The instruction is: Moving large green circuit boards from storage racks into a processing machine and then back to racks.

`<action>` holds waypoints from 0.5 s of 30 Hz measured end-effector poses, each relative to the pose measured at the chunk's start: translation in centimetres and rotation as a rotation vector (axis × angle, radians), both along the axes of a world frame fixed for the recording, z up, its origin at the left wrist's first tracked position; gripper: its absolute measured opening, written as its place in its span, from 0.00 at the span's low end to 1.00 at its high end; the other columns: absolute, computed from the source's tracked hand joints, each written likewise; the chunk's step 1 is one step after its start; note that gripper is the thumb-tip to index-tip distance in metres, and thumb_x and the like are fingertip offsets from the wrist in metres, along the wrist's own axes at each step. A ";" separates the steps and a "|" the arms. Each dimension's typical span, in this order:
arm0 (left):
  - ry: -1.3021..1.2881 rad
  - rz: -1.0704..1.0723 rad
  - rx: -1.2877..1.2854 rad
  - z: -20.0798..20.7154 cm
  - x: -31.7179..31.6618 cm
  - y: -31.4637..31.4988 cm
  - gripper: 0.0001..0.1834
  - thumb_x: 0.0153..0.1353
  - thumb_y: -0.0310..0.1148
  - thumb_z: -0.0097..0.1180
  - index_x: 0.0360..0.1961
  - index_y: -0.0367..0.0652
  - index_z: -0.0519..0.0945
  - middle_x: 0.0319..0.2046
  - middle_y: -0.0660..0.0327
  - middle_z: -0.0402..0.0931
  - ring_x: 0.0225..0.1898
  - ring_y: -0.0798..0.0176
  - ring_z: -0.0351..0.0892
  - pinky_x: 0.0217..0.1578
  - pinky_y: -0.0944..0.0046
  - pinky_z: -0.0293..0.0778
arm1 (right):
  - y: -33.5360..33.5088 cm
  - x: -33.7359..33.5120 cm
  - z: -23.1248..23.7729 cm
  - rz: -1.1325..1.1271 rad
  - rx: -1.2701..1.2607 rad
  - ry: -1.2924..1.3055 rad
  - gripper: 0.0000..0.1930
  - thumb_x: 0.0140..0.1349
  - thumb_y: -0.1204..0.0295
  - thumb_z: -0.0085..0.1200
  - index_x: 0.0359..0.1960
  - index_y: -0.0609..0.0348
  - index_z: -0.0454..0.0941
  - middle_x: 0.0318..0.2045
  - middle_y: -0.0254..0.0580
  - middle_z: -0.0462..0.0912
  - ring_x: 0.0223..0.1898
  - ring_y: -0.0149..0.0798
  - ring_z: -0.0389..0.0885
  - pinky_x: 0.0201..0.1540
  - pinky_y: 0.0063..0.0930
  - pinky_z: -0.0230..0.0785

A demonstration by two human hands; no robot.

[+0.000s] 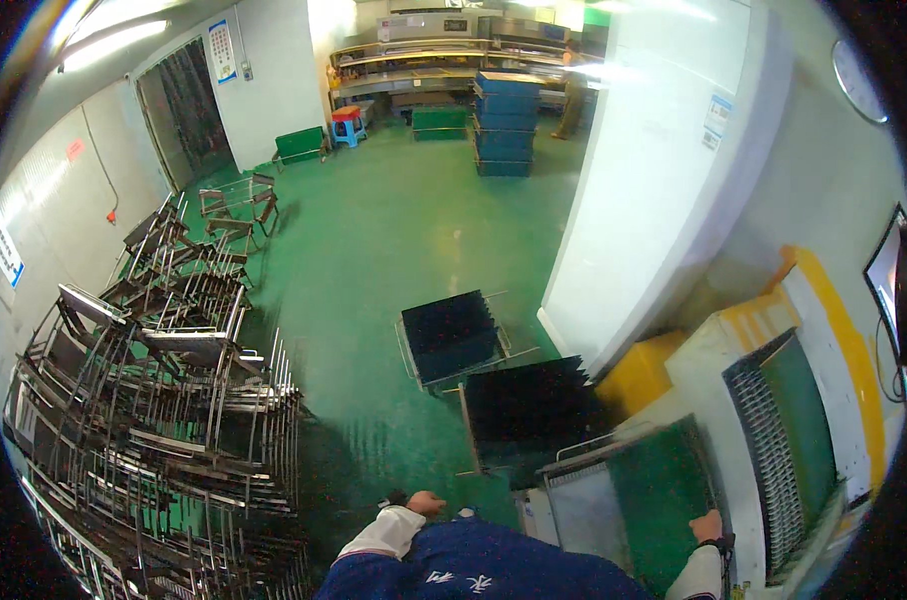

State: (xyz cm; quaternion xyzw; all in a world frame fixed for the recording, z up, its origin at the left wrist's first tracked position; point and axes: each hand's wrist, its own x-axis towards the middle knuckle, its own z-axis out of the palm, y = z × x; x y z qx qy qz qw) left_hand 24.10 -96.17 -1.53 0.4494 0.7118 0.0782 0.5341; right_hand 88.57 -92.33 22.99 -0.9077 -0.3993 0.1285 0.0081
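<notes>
My left hand (427, 503) hovers in front of my body over the floor, fingers curled and nothing visible in them. My right hand (709, 525) is at the right edge of a metal rack (592, 456) holding a green board (664, 490), its fingers bent at the rim. The underside of that grip is hidden. Just left of this rack stands a second rack packed with dark boards (524, 405). Farther ahead is another such rack of dark boards (452, 333) on the floor.
Empty metal racks (189, 410) are piled high along the left wall. A white machine with a slotted opening (784, 450) is close on the right, beside a white pillar (654, 170). Blue crates (504, 125) and a blue stool (349, 130) stand farther back on the green floor (394, 220).
</notes>
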 end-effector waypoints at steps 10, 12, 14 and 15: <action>-0.026 0.004 -0.098 2.7 0.5 1.1 0.18 0.47 0.44 0.55 0.26 0.38 0.79 0.18 0.59 0.76 0.17 0.66 0.74 0.21 0.66 0.71 | -0.3 2.0 -2.0 0.042 0.060 -0.104 0.22 0.31 0.71 0.62 0.31 0.70 0.72 0.32 0.60 0.75 0.37 0.55 0.73 0.39 0.38 0.67; -0.041 -0.004 -0.100 2.5 0.6 1.3 0.18 0.47 0.44 0.55 0.27 0.37 0.79 0.19 0.59 0.76 0.17 0.66 0.74 0.21 0.66 0.71 | -0.4 2.1 -2.0 0.056 0.052 -0.087 0.21 0.32 0.71 0.62 0.30 0.70 0.72 0.32 0.59 0.75 0.37 0.54 0.73 0.39 0.38 0.67; -0.055 -0.005 -0.103 1.5 0.5 1.1 0.18 0.47 0.43 0.55 0.28 0.37 0.78 0.20 0.59 0.77 0.17 0.66 0.74 0.20 0.67 0.71 | -0.2 1.9 -1.7 0.113 0.037 -0.079 0.20 0.32 0.72 0.61 0.30 0.70 0.72 0.32 0.59 0.75 0.37 0.54 0.74 0.39 0.38 0.67; -0.076 0.057 -0.139 0.6 0.4 0.9 0.19 0.48 0.46 0.54 0.28 0.38 0.78 0.21 0.60 0.77 0.18 0.67 0.75 0.20 0.67 0.71 | -0.1 1.9 -1.6 0.167 0.020 -0.071 0.20 0.32 0.72 0.61 0.29 0.70 0.72 0.31 0.59 0.75 0.37 0.54 0.74 0.38 0.38 0.67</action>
